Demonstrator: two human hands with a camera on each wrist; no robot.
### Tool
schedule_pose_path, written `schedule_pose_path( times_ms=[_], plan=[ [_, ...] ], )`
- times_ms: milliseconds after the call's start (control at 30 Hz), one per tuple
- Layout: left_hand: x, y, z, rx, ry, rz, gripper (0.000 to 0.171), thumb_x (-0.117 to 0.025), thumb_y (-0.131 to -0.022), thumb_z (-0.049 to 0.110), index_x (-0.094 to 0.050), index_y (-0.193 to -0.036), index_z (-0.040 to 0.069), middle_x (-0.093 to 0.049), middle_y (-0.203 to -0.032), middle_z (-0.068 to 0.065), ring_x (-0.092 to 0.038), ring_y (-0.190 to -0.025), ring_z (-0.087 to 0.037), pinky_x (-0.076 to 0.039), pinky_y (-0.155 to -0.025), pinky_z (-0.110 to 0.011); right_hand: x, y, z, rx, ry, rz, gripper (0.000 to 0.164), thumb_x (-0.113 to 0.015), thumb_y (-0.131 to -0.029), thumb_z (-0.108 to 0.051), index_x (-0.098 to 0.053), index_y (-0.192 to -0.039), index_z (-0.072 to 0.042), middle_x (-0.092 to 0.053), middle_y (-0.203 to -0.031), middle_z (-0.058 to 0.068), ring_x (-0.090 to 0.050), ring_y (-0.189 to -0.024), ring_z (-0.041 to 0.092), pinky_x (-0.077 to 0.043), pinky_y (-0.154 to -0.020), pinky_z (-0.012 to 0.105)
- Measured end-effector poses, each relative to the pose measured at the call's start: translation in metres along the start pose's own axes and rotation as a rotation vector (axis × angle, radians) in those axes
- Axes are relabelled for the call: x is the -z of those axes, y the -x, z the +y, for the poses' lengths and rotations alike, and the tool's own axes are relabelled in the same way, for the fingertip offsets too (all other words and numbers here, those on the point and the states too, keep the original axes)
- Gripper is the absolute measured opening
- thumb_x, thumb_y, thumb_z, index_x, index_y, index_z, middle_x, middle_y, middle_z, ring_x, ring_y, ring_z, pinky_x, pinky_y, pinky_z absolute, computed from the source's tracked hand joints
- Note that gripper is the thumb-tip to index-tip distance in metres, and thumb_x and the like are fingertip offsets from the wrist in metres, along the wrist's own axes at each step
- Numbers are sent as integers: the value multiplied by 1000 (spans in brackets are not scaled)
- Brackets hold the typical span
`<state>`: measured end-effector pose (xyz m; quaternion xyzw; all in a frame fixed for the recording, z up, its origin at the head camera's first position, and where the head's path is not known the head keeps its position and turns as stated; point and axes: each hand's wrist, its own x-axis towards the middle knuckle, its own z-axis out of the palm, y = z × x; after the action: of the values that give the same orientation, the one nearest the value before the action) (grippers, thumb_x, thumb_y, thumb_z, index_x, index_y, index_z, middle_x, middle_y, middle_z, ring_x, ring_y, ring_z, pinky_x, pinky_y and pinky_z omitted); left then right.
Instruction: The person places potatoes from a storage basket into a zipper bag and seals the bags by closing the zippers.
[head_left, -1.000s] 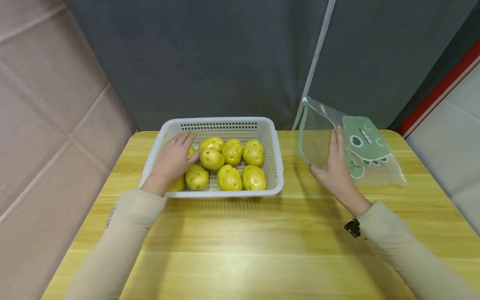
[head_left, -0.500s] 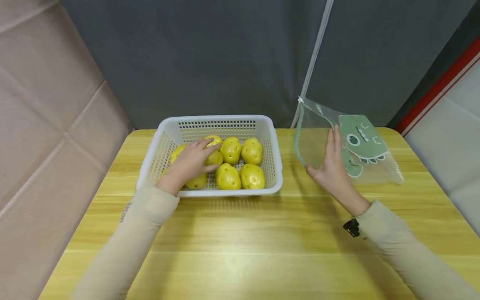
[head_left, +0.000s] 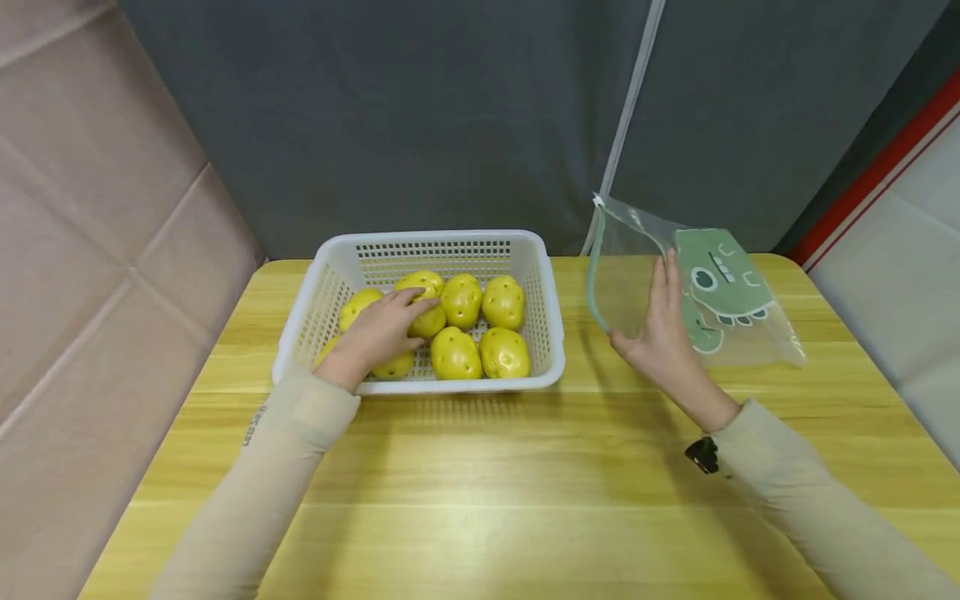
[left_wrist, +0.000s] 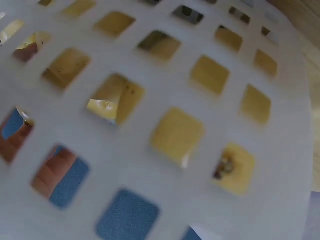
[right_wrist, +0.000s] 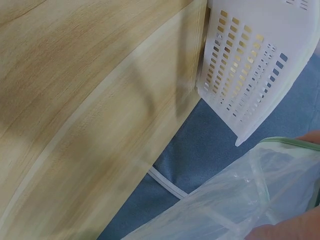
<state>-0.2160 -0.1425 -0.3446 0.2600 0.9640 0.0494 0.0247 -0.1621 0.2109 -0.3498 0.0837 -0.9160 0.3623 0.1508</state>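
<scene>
In the head view, my left hand (head_left: 382,327) reaches into a white plastic basket (head_left: 557,333) of yellow potatoes. Its fingers and thumb hold a potato (head_left: 429,322) in the middle of the left half. Through the basket wall (left_wrist: 165,90), the left wrist view shows part of a finger (left_wrist: 54,170) and yellow potato skin. On the right, my right hand (head_left: 663,333) spreads the mouth of a clear zip bag (head_left: 630,279) with straight fingers and thumb apart. A green dinosaur is printed on the bag. Its green-edged mouth faces the basket.
Several other potatoes (head_left: 504,353) lie in the basket. Both basket and bag stand on a wooden table (head_left: 480,492), near its back edge. A dark grey curtain (head_left: 420,125) hangs behind, with a quilted pale wall (head_left: 97,250) at the left.
My left hand has moved right and down from the basket's left side onto a middle potato, and its fingers have closed in around it. The right hand and bag have hardly moved.
</scene>
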Motion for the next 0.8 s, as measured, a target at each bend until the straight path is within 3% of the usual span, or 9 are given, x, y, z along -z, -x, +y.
schedule_pose_path(
  times_ms=[267, 800],
  plan=[
    [-3, 2, -3, -16, 2, 35, 57, -70, -86, 12, -50, -139, 12, -46, -143, -19, -49, -127, -39, -49, -96, -52, 0, 1, 0, 3, 10, 11, 105, -69, -73, 2, 3, -149, 9, 12, -158, 23, 0, -147, 43, -21, -113, 65],
    [-4, 5, -4, -44, -27, 108, 52, -74, -83, 16, -56, -132, 12, -52, -133, -15, -54, -116, -37, -53, -87, -49, 1, 2, -1, 22, 12, 17, 106, -70, -72, 3, 3, -149, 10, 12, -158, 24, 1, -147, 44, -21, -113, 64]
  ],
)
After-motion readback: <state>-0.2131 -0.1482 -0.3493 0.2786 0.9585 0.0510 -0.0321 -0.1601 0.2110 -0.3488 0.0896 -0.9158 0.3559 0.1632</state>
